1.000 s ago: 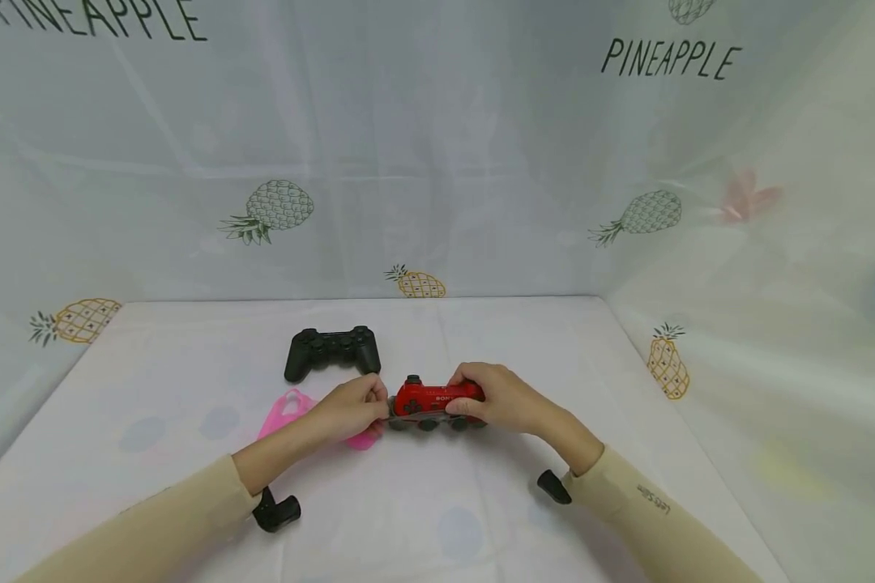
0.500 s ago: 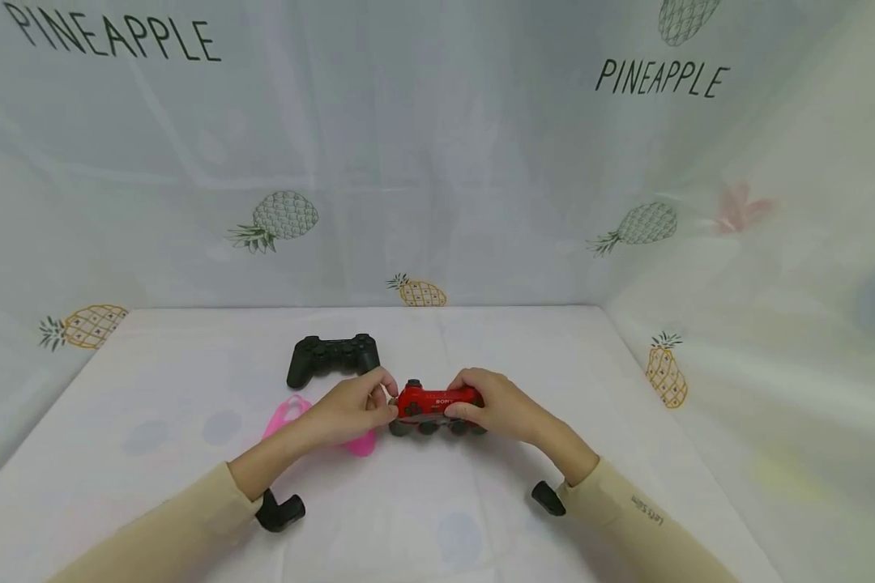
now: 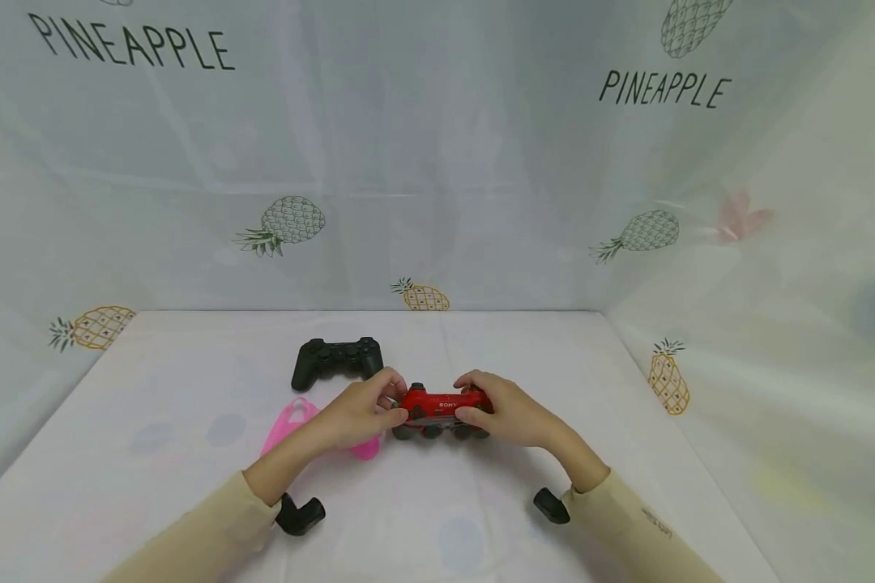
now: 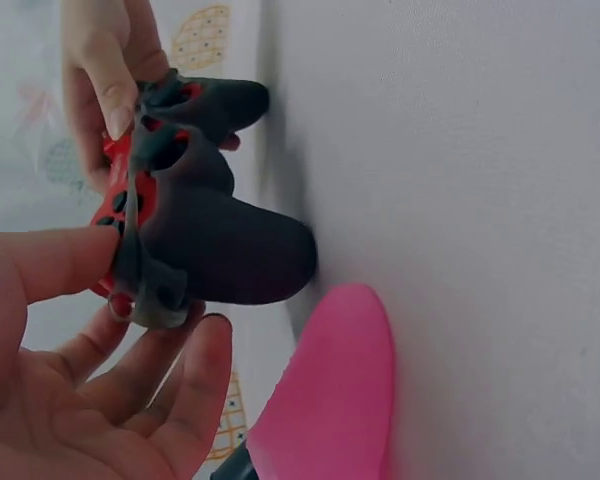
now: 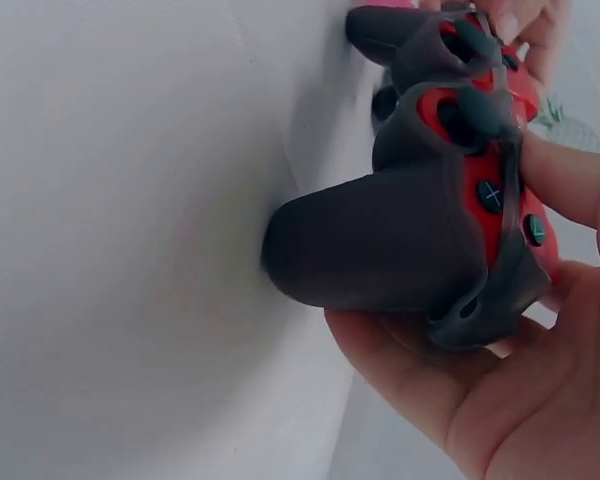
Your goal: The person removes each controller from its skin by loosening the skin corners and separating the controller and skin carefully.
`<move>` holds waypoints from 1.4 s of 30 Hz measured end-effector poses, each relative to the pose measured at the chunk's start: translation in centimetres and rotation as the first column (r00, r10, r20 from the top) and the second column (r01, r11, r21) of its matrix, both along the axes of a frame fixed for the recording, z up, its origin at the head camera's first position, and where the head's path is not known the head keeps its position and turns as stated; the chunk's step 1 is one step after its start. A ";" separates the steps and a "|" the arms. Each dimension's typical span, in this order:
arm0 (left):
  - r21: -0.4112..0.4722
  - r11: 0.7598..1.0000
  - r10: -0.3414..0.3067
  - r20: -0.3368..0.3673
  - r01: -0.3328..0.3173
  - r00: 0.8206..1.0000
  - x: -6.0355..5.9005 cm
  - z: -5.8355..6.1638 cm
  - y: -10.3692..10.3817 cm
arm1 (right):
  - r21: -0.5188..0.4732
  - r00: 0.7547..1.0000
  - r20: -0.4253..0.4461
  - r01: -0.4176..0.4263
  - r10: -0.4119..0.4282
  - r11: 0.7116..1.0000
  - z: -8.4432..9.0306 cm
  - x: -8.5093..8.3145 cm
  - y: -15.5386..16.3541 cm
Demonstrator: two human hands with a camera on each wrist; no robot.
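A red game controller [image 3: 437, 405] stands on its grips on the white table [image 3: 189, 389], partly wrapped in a dark grey silicone cover [image 4: 215, 250]. My left hand [image 3: 364, 411] pinches the cover's edge at the controller's left end; its thumb [image 4: 50, 262] presses the grey rim. My right hand [image 3: 499, 409] grips the right end, thumb [image 5: 570, 175] on the red face [image 5: 495, 195] and fingers underneath. The grey cover [image 5: 390, 240] sheathes both grips, and the red top stays bare.
A black controller [image 3: 337, 360] lies just behind and to the left. A pink silicone cover [image 3: 292, 421] lies flat under my left forearm, and the left wrist view shows this pink cover [image 4: 330, 400] close by. Pineapple-print sheets wall in the table at back and right.
My left hand has moved right onto the controller's left end and now pinches the cover there. The right hand keeps its grip. The head view has tilted slightly.
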State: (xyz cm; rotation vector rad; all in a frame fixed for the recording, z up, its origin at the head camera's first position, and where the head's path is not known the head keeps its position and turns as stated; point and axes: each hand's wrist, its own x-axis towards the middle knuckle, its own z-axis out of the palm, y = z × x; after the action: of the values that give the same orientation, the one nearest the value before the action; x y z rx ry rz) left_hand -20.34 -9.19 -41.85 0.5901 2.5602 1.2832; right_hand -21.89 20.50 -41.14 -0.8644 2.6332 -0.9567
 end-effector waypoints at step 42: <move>0.065 0.998 0.011 -0.165 0.000 0.986 -0.4 -1.4 2.0 | -0.111 0.988 0.008 0.151 -0.151 0.982 -0.3 0.3 1.0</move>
State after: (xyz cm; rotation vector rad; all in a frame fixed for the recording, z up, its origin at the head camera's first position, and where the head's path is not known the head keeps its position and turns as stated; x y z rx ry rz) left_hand -20.73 -7.16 -43.21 0.7321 2.6619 1.3782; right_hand -21.55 21.49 -41.41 -0.6948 2.6996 -1.1507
